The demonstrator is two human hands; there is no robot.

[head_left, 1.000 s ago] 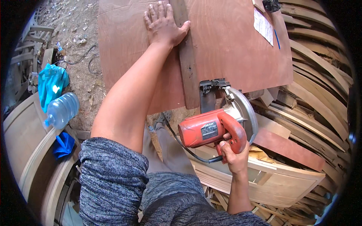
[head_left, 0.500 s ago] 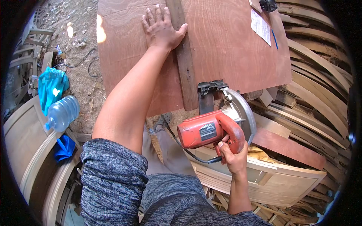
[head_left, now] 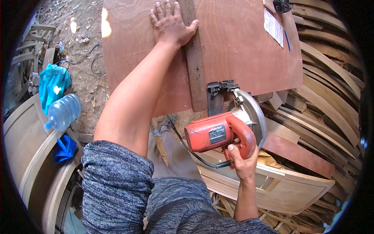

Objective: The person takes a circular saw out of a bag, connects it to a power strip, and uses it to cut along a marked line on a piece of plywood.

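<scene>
A red circular saw [head_left: 208, 132] with a silver blade guard is gripped by its rear handle in my right hand [head_left: 243, 162]. Its black base plate meets the near edge of a reddish plywood sheet [head_left: 241, 50], close to the end of a dark wooden batten [head_left: 194, 70]. The batten lies lengthwise across the sheet. My left hand [head_left: 171, 25] presses flat, fingers spread, on the plywood, its thumb reaching over the batten. From the saw, a black cord [head_left: 187, 145] loops toward my legs. The blade itself is hidden by the guard and motor body.
Curved wooden strips [head_left: 331, 89] are stacked along the right. A pale panelled wooden piece [head_left: 288, 191] lies below the saw. To the left are a clear blue water jug [head_left: 65, 112], a teal cloth [head_left: 52, 84] and a blue bag [head_left: 65, 148]. Papers [head_left: 273, 28] rest on the plywood.
The view has shifted slightly, so the plywood, batten and saw sit a little farther right. My left hand stays on the batten and sheet, and my right hand keeps its hold on the saw.
</scene>
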